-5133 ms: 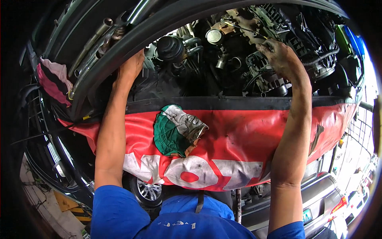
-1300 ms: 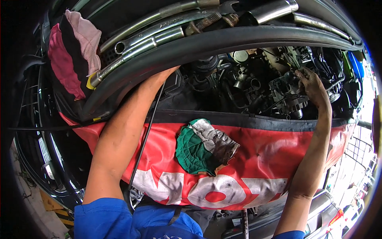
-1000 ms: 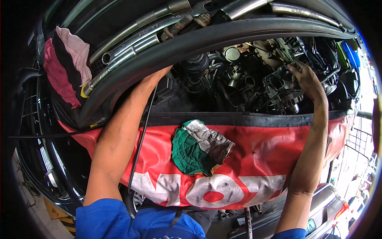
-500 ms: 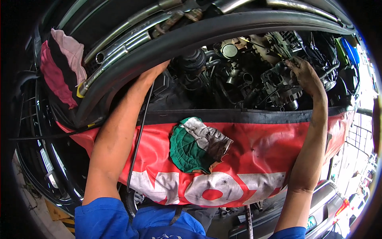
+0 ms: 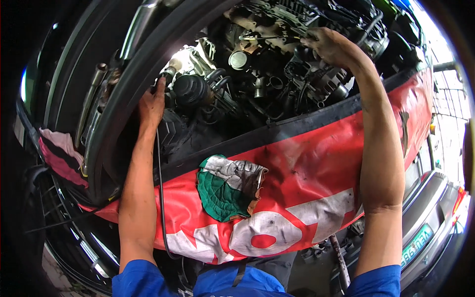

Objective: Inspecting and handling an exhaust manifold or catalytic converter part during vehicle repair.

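Observation:
My left hand (image 5: 152,103) reaches into the engine bay beside a round black housing (image 5: 189,90), fingers curled on something I cannot make out in a brightly lit spot. A dark cable (image 5: 160,183) hangs below it. My right hand (image 5: 326,45) is bent at the far right of the bay, fingertips closed by a thin rod and a cast manifold (image 5: 282,38), above the alternator (image 5: 329,84); what they hold is hidden. A silver round cap (image 5: 237,61) sits between my hands.
A red fender cover (image 5: 311,148) drapes over the near edge, with a green-and-grey rag (image 5: 222,193) on it. Wrenches (image 5: 96,84) and a pink rag (image 5: 62,163) lie beyond the curved black rim (image 5: 114,99) at left. A silver car (image 5: 440,198) stands at right.
The view has turned, so the rim and tools now run steeply up the left. My left hand has come out from behind the rim into sight, next to a bright patch of light.

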The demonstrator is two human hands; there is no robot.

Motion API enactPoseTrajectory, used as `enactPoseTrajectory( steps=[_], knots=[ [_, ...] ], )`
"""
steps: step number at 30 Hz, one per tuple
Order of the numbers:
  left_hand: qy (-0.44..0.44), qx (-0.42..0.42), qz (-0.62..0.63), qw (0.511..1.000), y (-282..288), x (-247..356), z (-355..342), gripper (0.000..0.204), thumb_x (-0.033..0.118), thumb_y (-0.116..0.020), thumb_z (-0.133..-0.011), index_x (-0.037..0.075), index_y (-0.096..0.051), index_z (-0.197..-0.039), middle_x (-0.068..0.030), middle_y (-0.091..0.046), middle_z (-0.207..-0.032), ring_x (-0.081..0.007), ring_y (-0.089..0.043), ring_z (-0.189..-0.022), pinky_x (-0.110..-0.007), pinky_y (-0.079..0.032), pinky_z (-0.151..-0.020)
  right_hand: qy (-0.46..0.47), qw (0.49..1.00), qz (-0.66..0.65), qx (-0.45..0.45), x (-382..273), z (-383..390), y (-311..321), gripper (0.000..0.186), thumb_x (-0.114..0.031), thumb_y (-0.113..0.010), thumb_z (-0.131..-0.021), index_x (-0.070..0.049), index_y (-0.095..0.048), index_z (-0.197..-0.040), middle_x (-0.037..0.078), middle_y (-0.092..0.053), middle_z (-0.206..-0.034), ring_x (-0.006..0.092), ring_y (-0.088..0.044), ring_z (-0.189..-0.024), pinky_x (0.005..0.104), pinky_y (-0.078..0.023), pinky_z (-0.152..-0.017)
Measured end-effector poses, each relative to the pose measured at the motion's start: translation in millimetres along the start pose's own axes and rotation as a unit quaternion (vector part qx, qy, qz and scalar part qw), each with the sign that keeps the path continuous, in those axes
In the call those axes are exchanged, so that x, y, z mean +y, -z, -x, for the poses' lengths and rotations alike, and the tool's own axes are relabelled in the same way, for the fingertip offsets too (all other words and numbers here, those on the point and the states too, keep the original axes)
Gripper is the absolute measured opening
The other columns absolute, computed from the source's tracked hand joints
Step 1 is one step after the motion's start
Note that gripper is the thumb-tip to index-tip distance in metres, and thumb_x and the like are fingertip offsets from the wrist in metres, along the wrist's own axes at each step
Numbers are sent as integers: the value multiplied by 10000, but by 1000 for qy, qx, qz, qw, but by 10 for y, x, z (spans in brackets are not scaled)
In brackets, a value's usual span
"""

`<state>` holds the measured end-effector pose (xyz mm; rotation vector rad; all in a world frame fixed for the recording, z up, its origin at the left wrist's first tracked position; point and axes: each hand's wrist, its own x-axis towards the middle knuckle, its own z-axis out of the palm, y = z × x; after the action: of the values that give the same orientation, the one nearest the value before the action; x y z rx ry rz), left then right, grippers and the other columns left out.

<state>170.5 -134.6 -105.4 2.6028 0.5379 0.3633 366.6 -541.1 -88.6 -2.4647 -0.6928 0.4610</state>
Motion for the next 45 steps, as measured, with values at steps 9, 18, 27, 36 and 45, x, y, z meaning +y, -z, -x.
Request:
enactPoseTrajectory(
  steps=[9,18,27,36,45],
  knots=[
    [32,-33,113,993,45,107,26,382,240,-599,-947,-46,-595,-1200,-159,-670,-1058,-198,-657,-936,-304,-497,-821,-96,995,-39,-7,-117,-54,-53,362,-309,-553,-980,-90,-561,-1269,38,-553,-631,166,-546,-530,340,-484,-471],
    [10,-38,130,991,-40,291,45,333,153,-602,-936,-70,-584,-1183,-150,-677,-972,-173,-664,-841,-285,-511,-731,172,813,528,-176,464,-156,70,385,-233,-566,-959,-145,-518,-1330,-49,-659,-997,95,-598,-906,328,-510,-858],
    [-15,5,50,999,70,125,8,382,257,-634,-897,-65,-635,-1102,-220,-671,-1036,-293,-665,-947,-360,-501,-848,50,997,44,-40,-60,43,58,292,-237,-525,-986,-54,-546,-1212,38,-601,-767,119,-586,-685,335,-508,-602],
    [-49,50,77,995,-53,-87,-33,400,310,-654,-880,-14,-662,-1114,-216,-672,-1079,-313,-643,-1021,-379,-477,-906,6,997,-74,-23,34,-85,24,265,-258,-532,-984,-3,-590,-1025,46,-560,-672,121,-537,-558,297,-507,-496],
    [-109,16,179,978,-119,-139,-56,362,210,-638,-921,63,-609,-1251,-183,-662,-1149,-236,-636,-1083,-339,-481,-925,-37,989,-139,-46,-59,-23,52,259,-246,-572,-961,-28,-620,-1093,24,-585,-661,93,-541,-565,286,-431,-472]
  ],
)
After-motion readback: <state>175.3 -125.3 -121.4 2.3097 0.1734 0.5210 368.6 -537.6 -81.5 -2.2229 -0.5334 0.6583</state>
